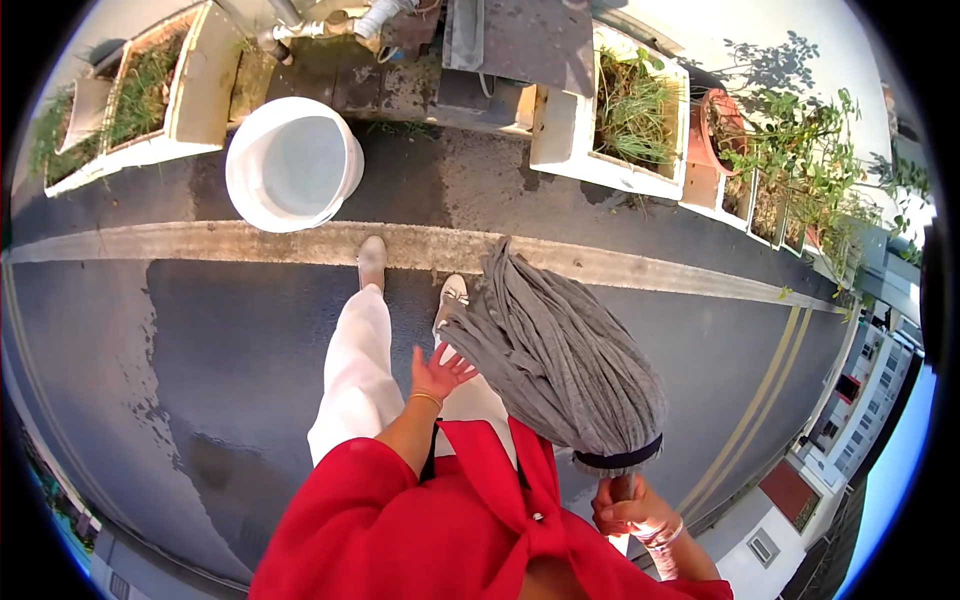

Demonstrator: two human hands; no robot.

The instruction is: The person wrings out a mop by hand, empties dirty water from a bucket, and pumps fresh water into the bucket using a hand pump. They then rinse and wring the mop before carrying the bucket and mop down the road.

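My right hand (637,508) is wrapped round the handle of a mop, just below the dark band at its head. The mop head (570,350) is a thick bundle of long grey cloth strips, pointing forward and hanging over the pavement. My left hand (438,376) is open with its fingers spread, close to the left side of the strips. Whether its fingertips touch the cloth I cannot tell. A white bucket (345,195) stands ahead on the left, beyond the kerb line, with what looks like water in it.
A pale kerb strip (215,240) crosses in front of my feet. White planters with grass (567,140) stand ahead on the right, another planter (200,100) at the left. Pipes (370,20) and a stone slab (540,45) are at the wall. The asphalt (250,330) has wet patches.
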